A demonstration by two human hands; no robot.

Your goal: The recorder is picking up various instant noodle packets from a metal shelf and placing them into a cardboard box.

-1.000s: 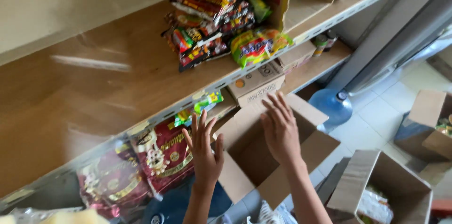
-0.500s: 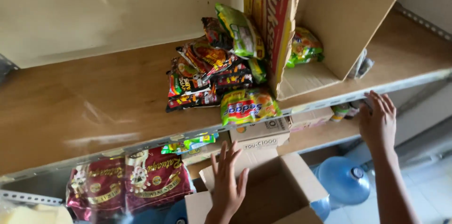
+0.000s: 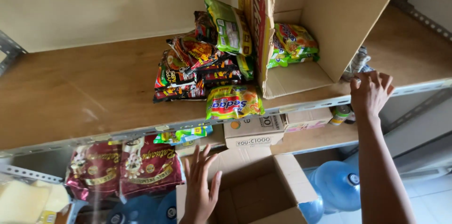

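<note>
Right hand [image 3: 371,93] at right of frame, arm stretched up, fingers curled over the shelf edge [image 3: 310,106] (holding nothing else). Left hand [image 3: 200,188] at bottom centre, fingers spread wide over the open cardboard box [image 3: 282,191]. Snack packets [image 3: 207,68] piled mid-shelf beside an upright carton [image 3: 301,26].

Left hand [image 3: 200,188] low, fingers spread; right hand [image 3: 370,93] raised, arm extended, fingers curled

A pile of snack packets [image 3: 207,71] lay on the wooden shelf [image 3: 84,92]. Dark red bags [image 3: 125,167] hung below it. A blue water jug [image 3: 336,184] stood beneath it.
</note>
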